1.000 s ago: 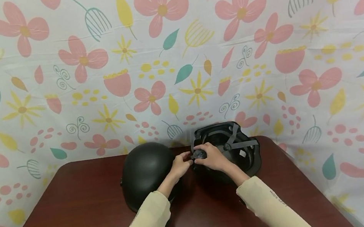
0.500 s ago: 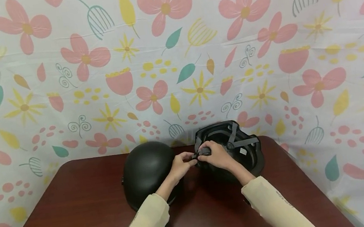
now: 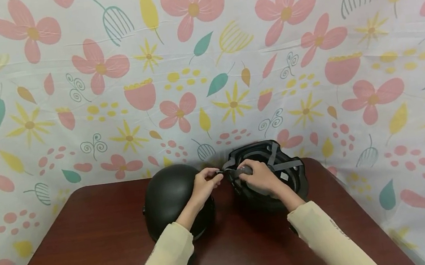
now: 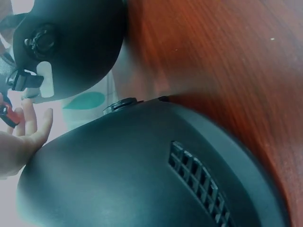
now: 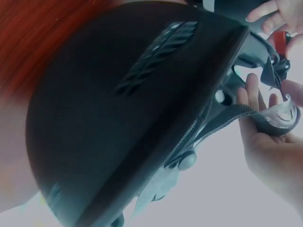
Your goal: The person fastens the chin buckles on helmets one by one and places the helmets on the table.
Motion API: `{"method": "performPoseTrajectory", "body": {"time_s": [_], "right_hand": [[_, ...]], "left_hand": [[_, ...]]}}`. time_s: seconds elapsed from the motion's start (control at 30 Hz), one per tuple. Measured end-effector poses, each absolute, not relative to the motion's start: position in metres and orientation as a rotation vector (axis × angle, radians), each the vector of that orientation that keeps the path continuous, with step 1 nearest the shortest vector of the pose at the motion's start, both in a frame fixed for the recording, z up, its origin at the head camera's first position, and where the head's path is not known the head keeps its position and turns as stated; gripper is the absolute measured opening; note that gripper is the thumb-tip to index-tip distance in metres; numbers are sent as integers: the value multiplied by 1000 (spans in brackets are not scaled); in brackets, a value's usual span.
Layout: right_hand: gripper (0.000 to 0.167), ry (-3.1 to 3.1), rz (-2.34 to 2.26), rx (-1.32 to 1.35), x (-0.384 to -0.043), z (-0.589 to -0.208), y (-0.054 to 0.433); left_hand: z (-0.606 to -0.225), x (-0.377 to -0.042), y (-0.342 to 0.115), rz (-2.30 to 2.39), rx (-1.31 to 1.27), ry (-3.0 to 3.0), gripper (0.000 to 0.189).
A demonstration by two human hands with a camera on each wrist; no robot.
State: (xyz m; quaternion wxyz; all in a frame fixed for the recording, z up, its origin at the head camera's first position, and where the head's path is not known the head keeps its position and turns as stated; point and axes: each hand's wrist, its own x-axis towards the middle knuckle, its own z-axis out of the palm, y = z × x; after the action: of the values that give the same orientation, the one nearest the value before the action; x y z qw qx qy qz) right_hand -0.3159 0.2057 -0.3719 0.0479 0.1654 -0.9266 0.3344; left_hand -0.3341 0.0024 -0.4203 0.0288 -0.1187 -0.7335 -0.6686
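An upturned black helmet (image 3: 262, 195) with grey straps stands at the table's back, its padded inside facing up. My left hand (image 3: 203, 189) is at its left edge, pinching a small red and black buckle (image 4: 8, 115) on the strap. My right hand (image 3: 260, 176) holds the chin strap (image 5: 232, 116) at its cup (image 5: 282, 117), which has a clear pad. Part of the buckle is hidden behind fingers. A second black helmet (image 3: 173, 199) rests dome up on the left, under my left wrist.
Both helmets stand on a dark red-brown wooden table (image 3: 85, 245). A white cloth (image 3: 204, 70) printed with flowers and leaves hangs right behind its back edge. The left helmet has a latticed vent (image 4: 199, 182).
My hands have moved apart: the left went slightly up and to the left, the right a little to the right. The strap between them now shows. Both helmets stay in place.
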Motion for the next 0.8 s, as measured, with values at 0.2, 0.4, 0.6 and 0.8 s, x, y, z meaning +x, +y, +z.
{"method": "performPoseTrajectory", "body": {"time_s": [0.2,0.4,0.6,0.8], "right_hand": [[15,-2813,1106,515,-315,-370,214],[27,-2771,1274,404,-315,-373,219],[25,-2785,1345,453,-316,-376,222],[37,-2814,1420,453,-315,-375,221]], "left_hand": [[-418,-337,0,-2087,-348,-2212,27],[-402,-324,-1,-2076,-389,-2206,29],[-386,-306,-3,-2062,-403,-2190,29],[-390,-313,-4,-2065,-397,-2202,30]]}}
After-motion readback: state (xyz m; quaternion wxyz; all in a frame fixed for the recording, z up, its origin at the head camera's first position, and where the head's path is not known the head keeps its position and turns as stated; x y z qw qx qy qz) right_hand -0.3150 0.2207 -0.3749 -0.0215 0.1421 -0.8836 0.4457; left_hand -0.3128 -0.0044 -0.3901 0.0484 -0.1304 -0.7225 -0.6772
